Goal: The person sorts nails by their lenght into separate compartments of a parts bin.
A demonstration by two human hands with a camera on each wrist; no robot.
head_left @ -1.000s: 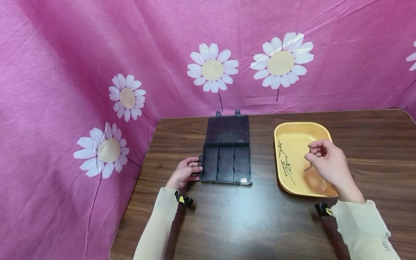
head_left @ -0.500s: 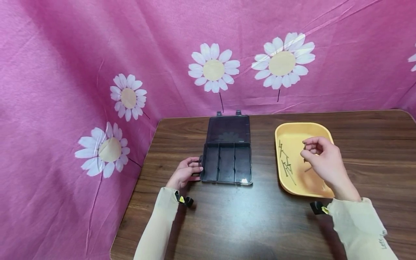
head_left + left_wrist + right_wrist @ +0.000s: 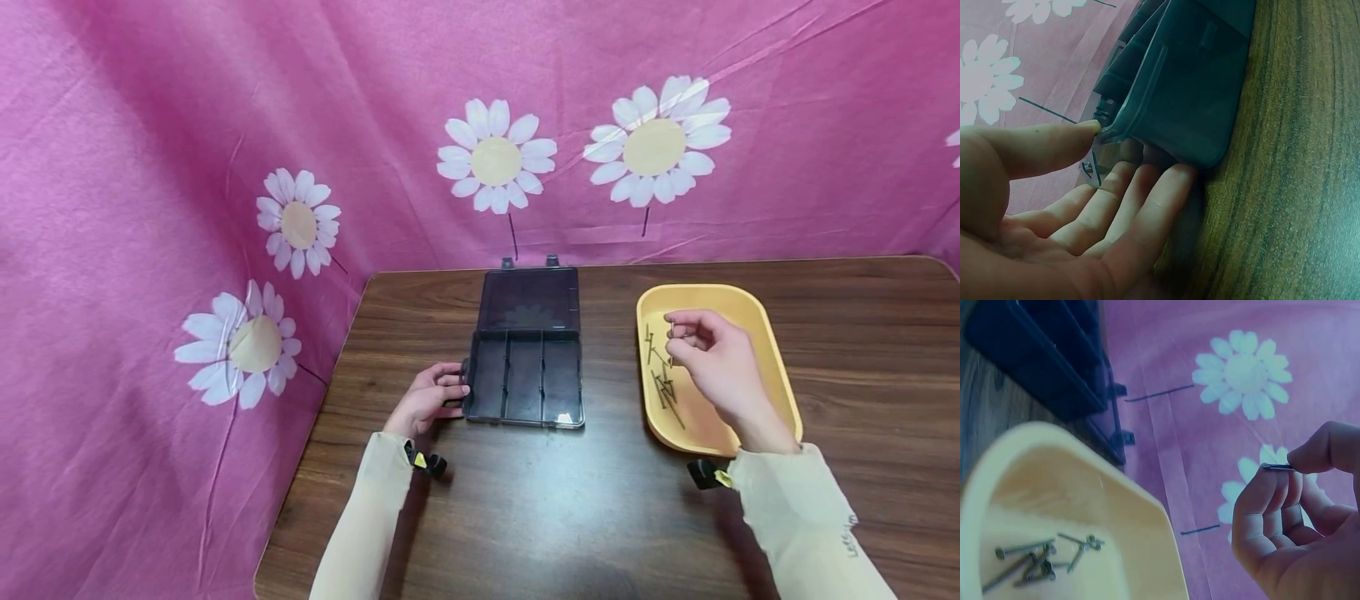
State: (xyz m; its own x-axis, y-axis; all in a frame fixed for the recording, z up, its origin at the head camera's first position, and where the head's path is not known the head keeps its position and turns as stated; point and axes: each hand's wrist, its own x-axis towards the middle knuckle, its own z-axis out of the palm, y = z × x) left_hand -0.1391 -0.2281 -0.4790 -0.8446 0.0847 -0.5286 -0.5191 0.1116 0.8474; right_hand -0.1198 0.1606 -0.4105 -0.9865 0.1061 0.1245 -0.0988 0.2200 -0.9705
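Observation:
A dark see-through organizer box (image 3: pixel 523 383) lies with its lid folded back, its three long compartments facing up. At its left side, my left hand (image 3: pixel 426 398) has the thumb on the upper rim and the fingers against the outer wall, as the left wrist view shows. My right hand (image 3: pixel 720 367) is raised over the yellow tray (image 3: pixel 777 375), pinching a thin metal nail (image 3: pixel 1279 467) between thumb and fingertips. Several loose nails (image 3: pixel 664 392) lie in a scattered group along the tray's left side, below the right fingertips.
The wood-grain table (image 3: pixel 540 517) carries both containers, with the tray a little to the right of the box. A pink curtain (image 3: pixel 390 125) with white daisies hangs right behind the table's back edge. The opened lid (image 3: pixel 529 298) reaches near that edge.
My right hand has moved left across the tray with the nail, from its right part to its left side. The left hand stays at the box.

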